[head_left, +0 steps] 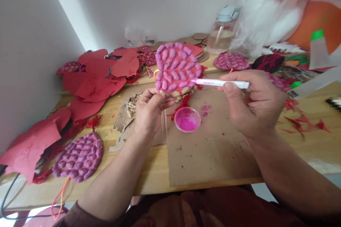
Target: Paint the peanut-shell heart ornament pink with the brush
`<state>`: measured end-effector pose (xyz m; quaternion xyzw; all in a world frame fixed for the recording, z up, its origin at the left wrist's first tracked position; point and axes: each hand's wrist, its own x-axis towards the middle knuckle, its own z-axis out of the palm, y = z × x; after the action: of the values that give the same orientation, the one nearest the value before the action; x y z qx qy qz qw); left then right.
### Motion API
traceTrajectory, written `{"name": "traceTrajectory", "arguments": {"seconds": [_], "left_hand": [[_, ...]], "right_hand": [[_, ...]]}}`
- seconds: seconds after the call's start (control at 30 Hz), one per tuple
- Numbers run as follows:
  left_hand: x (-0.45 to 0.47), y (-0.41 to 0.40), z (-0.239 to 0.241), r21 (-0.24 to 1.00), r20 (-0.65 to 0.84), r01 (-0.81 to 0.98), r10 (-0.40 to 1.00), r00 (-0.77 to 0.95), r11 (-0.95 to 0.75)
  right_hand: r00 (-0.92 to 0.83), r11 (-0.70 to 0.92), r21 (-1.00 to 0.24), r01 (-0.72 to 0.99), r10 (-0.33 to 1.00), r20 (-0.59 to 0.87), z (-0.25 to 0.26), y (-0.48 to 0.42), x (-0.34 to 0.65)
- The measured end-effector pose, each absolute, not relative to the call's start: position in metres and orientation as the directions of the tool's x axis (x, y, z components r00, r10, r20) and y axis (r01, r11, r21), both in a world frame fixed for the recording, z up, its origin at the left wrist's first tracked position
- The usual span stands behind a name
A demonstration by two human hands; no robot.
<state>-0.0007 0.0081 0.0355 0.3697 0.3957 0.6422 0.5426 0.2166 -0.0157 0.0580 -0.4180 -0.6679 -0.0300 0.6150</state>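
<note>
My left hand (150, 110) is closed on the lower edge of a round disc covered in peanut shells (177, 69), held upright above the table. Most shells are painted pink; a few at the bottom are bare tan. My right hand (253, 104) pinches a white-handled paintbrush (221, 83), its pink tip touching the disc's right edge. A small clear cup of pink paint (187, 119) stands on a brown cardboard sheet (213, 149) just below the disc.
A finished purple-pink shell disc (79, 157) lies front left, another (231, 61) at the back. Red paper pieces (96, 78) pile up on the left. A water bottle (223, 30), a green-capped glue bottle (318, 48) and white plastic bags stand behind.
</note>
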Motion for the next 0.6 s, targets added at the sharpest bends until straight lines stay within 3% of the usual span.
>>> {"name": "traceTrajectory", "arguments": {"seconds": [0.27,0.6], "left_hand": [[-0.0012,0.0099,0.035,0.916,-0.009,-0.4,0.993,-0.12,-0.04],[-0.0007,0.0084,0.0362,0.91,0.011,-0.41,0.993,-0.119,-0.059]], "right_hand": [[0.035,0.655,-0.469,0.592,0.561,0.827,0.0594,-0.0169,0.2177],[0.061,0.687,-0.447,0.573,0.509,0.859,0.0593,-0.0159,0.2171]]}}
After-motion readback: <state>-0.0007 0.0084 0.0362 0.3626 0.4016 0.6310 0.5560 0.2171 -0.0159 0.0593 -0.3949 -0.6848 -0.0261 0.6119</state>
